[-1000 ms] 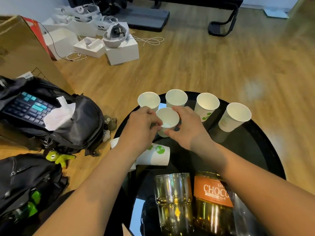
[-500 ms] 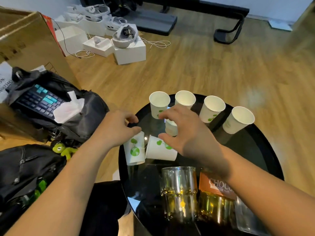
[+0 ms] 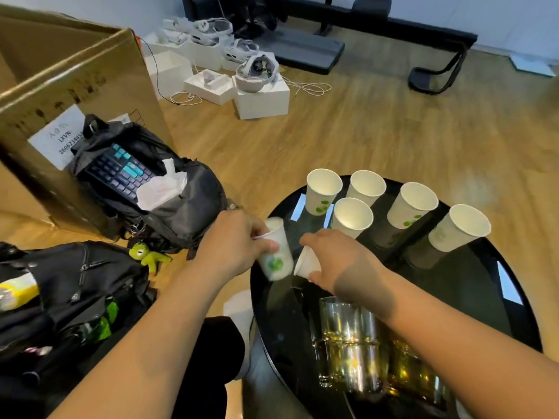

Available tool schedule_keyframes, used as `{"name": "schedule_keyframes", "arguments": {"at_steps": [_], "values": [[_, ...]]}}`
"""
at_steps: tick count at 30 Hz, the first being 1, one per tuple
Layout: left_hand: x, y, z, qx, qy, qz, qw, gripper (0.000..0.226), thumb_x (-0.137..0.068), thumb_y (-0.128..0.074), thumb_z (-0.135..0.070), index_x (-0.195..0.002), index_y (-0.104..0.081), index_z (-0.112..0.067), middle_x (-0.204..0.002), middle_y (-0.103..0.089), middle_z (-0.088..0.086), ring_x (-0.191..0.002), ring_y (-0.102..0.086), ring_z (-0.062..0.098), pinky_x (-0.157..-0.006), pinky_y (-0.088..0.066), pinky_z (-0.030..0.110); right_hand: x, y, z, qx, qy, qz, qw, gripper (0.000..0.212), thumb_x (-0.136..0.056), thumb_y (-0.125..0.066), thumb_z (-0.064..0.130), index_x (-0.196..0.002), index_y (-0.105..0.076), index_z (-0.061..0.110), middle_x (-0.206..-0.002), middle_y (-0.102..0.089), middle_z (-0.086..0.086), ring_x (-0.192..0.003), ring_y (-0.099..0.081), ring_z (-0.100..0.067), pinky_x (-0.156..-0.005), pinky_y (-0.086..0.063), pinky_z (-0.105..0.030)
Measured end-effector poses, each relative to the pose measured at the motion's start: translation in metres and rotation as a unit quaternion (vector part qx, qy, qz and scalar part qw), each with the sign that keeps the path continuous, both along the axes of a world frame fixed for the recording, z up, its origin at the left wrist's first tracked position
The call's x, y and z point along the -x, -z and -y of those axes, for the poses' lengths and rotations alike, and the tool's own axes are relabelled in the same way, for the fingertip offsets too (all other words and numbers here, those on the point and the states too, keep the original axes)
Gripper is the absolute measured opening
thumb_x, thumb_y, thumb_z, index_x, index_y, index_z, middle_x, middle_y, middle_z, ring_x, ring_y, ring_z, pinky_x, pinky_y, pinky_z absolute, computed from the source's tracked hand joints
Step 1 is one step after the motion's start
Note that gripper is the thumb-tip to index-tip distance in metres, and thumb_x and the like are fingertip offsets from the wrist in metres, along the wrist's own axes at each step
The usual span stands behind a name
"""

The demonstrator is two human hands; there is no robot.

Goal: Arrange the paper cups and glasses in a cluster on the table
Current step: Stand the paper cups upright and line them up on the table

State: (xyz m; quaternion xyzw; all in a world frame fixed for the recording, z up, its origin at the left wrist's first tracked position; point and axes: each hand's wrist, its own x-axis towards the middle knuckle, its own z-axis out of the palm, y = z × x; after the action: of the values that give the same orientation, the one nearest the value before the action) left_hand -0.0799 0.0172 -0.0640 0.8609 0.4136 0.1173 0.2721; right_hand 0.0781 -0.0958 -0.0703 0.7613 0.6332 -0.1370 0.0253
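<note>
- Left hand (image 3: 234, 240) is wrapped round a paper cup (image 3: 276, 249) at about 9 o'clock on the black round table (image 3: 472, 297), fingers curled across the wall and thumb at the rim. The cup is blurred and leaning, mouth up; I can't tell whether its base touches the glass.
- Right hand (image 3: 338, 261) is clamped over a second cup (image 3: 307, 263), which lies tipped with its mouth pointing down toward 7 o'clock. Fingers press on it from above; the thumb side is hidden.
- The two held cups sit just beside each other, possibly touching, right at the table's left edge. That reads as each hand taking one of the stragglers so both can join the group together.
- And there's the group: five upright cups from 11 to 2 o'clock. A far-left cup (image 3: 322, 190), its neighbour (image 3: 365, 187), and a front cup (image 3: 351, 217) tucked close before them make a tight knot already.
- Two more, one at 1 o'clock (image 3: 410, 205) and one at 2 o'clock (image 3: 458, 226), stand a bit apart, so my guess is they want nudging in.
- The glasses (image 3: 348, 343) stand untouched at 6 o'clock, well apart from the cups, under the right forearm.
- Judgement: the tipped cup needs righting before it's set down, and the forearm must mind those glasses.
</note>
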Motion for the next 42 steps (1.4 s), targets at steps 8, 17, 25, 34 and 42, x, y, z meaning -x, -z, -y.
{"name": "schedule_keyframes", "arguments": {"at_steps": [8, 17, 25, 34, 42], "values": [[-0.012, 0.002, 0.012, -0.235, 0.071, -0.052, 0.968, 0.019, -0.079, -0.069, -0.046, -0.085, -0.078, -0.029, -0.085, -0.063, -0.009, -0.088, -0.042, 0.020, -0.074, -0.028, 0.039, -0.011, -0.003, 0.015, -0.114, 0.058, -0.078, 0.989, 0.072, -0.078, -0.072, 0.037, -0.140, -0.039, 0.025, -0.134, -0.052, 0.000, -0.121, -0.049, -0.021, -0.096, -0.042, -0.034], [-0.026, 0.018, 0.017, -0.208, 0.048, -0.045, 0.976, 0.023, -0.070, -0.079, -0.042, -0.084, -0.074, -0.024, -0.089, -0.043, -0.007, -0.089, -0.030, 0.015, -0.074, -0.019, 0.035, -0.020, -0.004, 0.033, -0.139, 0.096, -0.148, 0.974, 0.089, -0.075, -0.074, 0.037, -0.148, -0.028, 0.020, -0.146, -0.039, -0.001, -0.128, -0.042, -0.023, -0.102, -0.041, -0.039], [-0.031, 0.019, 0.020, -0.223, 0.013, -0.051, 0.973, 0.038, -0.074, -0.078, -0.023, -0.108, -0.061, -0.017, -0.109, -0.048, 0.007, -0.100, -0.035, 0.026, -0.082, -0.026, 0.040, -0.020, -0.006, 0.039, -0.189, 0.087, -0.167, 0.964, 0.083, -0.074, -0.074, 0.038, -0.144, -0.034, 0.017, -0.127, -0.042, 0.001, -0.109, -0.045, -0.014, -0.085, -0.035, -0.017], [-0.027, 0.013, 0.031, -0.199, 0.006, 0.018, 0.980, 0.056, -0.070, -0.074, -0.010, -0.121, -0.049, -0.014, -0.113, -0.044, 0.009, -0.103, -0.034, 0.024, -0.081, -0.021, 0.035, -0.017, 0.008, 0.022, -0.134, 0.143, -0.179, 0.964, 0.073, -0.071, -0.079, 0.040, -0.130, -0.041, 0.022, -0.112, -0.039, 0.005, -0.097, -0.040, -0.011, -0.079, -0.034, -0.024], [-0.020, 0.006, 0.047, -0.174, 0.009, 0.101, 0.980, 0.037, -0.077, -0.071, -0.015, -0.109, -0.053, -0.013, -0.106, -0.048, 0.005, -0.101, -0.044, 0.025, -0.081, -0.023, 0.035, -0.017, -0.002, 0.028, -0.117, 0.133, -0.184, 0.967, 0.085, -0.070, -0.074, 0.050, -0.138, -0.033, 0.020, -0.125, -0.053, -0.004, -0.116, -0.052, -0.023, -0.092, -0.046, -0.035]]}}
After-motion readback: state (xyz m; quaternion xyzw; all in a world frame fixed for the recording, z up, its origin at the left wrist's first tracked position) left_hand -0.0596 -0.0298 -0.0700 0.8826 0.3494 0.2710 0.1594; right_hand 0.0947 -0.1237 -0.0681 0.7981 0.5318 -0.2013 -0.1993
